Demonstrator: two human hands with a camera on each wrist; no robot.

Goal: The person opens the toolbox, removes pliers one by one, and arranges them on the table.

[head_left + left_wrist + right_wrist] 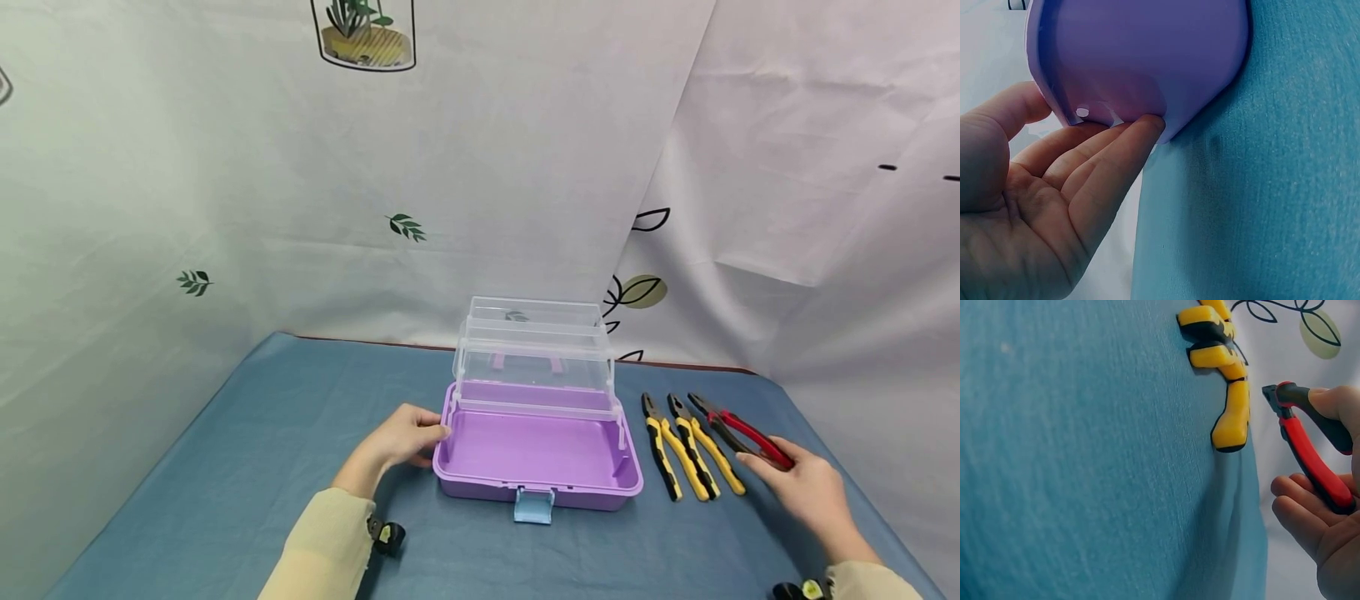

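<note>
A purple plastic toolbox (536,450) stands on the table with its clear lid (536,358) raised at the back and its blue latch (534,506) hanging at the front. At its left end, my left hand (405,435) grips the wall, thumb at the rim and fingertips against the outer side; the left wrist view shows this hand (1054,181) close up. My right hand (813,492) holds a pair of red-and-black pliers (750,433) by the handles, jaws pointing away from me. In the right wrist view these pliers (1313,459) lie between thumb and fingers, above the tabletop.
Two yellow-and-black pliers, one (662,450) nearer the toolbox and another (703,454) beside it, lie between the box and my right hand. Blue cloth (225,492) covers the table. A white patterned curtain (315,192) hangs behind and along the sides.
</note>
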